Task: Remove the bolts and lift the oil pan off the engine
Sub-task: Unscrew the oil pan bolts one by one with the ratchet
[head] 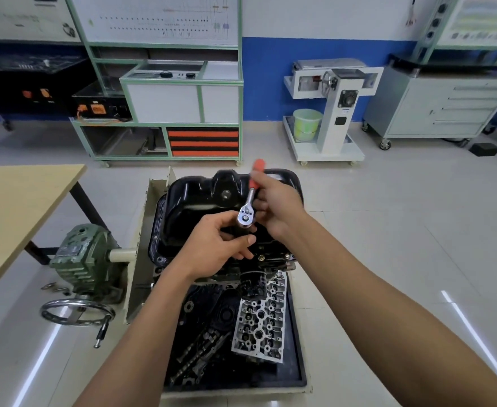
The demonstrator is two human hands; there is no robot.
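A glossy black oil pan (200,207) sits on top of the upturned engine on its stand, with bolts along its flange (157,245). Above the pan's near right part I hold a ratchet wrench (248,205) with an orange-red handle. My right hand (276,207) grips the handle. My left hand (224,242) curls its fingers around the dark socket under the chrome ratchet head. The flange below my hands is hidden.
A black tray (295,342) below the engine holds a silver cylinder head (260,321), a black oil filter (253,284) and dark engine parts. A green gearbox (86,259) with a handwheel (77,312) stands left. A wooden table (15,212) is at far left.
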